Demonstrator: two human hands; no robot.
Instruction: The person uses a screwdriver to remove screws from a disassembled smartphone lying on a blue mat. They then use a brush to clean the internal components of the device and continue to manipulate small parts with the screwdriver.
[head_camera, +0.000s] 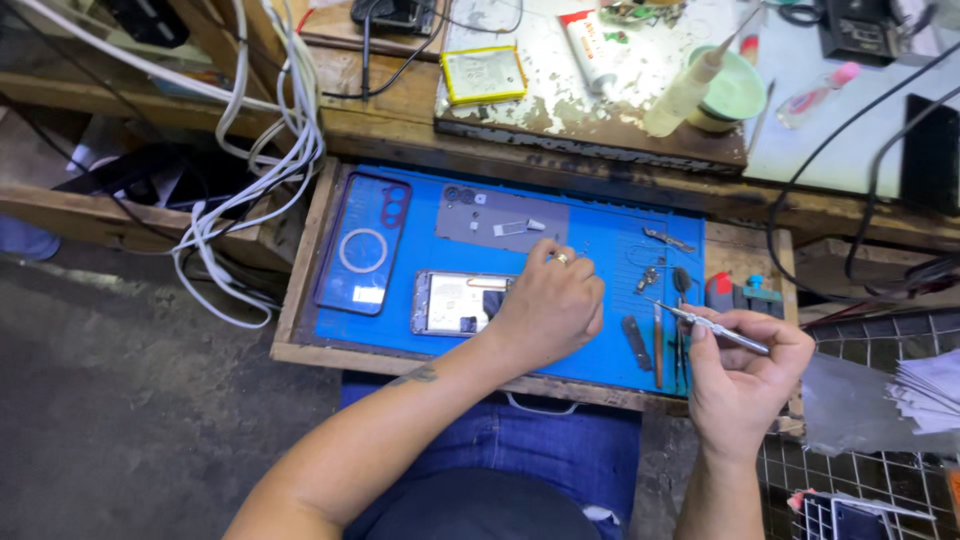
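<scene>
- Left hand (548, 308) near the middle of the frame, back turned up, forearm slanting in from the lower left; fingers curled down over the right end of an opened phone (462, 302), with a ring on one finger.
- Cannot tell whether anything is pinched under those curled fingers; palm hidden.
- Opened phone lying flat on the blue mat (600, 235), insides facing up, left of centre.
- Right hand (742, 372) at the lower right, wrist rising from the bottom edge, closed around a slim metal screwdriver (712, 327); tip aimed up and left toward the mat's right edge.
- Phone back cover (362, 245) lying flat at the mat's left side, just beside the opened phone.
- Grey magnetic pad (500, 217) with small parts in the upper middle of the mat.
- Loose hand tools (655, 345) lined up on the mat's right, between the two hands.
- White cables (262, 150) hanging at the upper left, over the wooden tray (300, 270).
</scene>
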